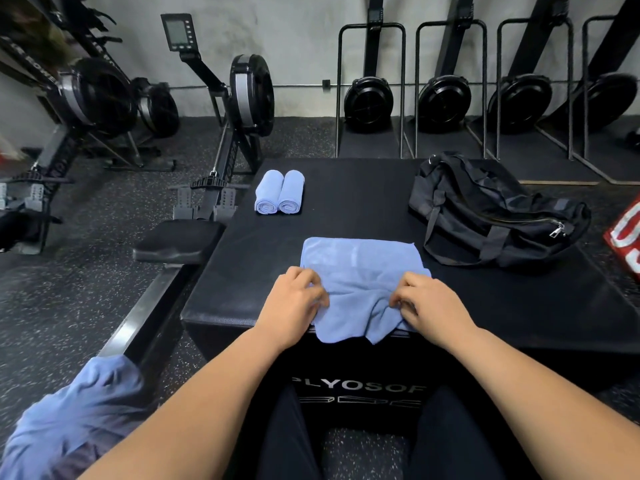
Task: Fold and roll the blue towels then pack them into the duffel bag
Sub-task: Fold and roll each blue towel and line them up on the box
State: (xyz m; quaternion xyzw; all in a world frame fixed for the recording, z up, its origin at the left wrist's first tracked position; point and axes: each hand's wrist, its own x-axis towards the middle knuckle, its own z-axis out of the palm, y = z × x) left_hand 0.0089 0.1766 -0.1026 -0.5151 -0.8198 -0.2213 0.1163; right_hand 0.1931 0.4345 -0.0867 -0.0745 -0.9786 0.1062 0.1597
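A blue towel (pixel 358 268) lies spread on the black plyo box (pixel 346 202), its near edge bunched and hanging over the box's front. My left hand (pixel 294 299) grips the towel's near left part with curled fingers. My right hand (pixel 429 303) pinches the bunched near right part. Two rolled blue towels (pixel 280 192) lie side by side at the box's far left. The black duffel bag (pixel 491 216) sits on the box's right side, its zipper shut as far as I can see.
More blue towels (pixel 72 420) are heaped at the lower left. A rowing machine (pixel 194 216) stands close to the box's left side. Several more rowers are stored upright along the back wall. A red object (pixel 627 233) pokes in at the right edge.
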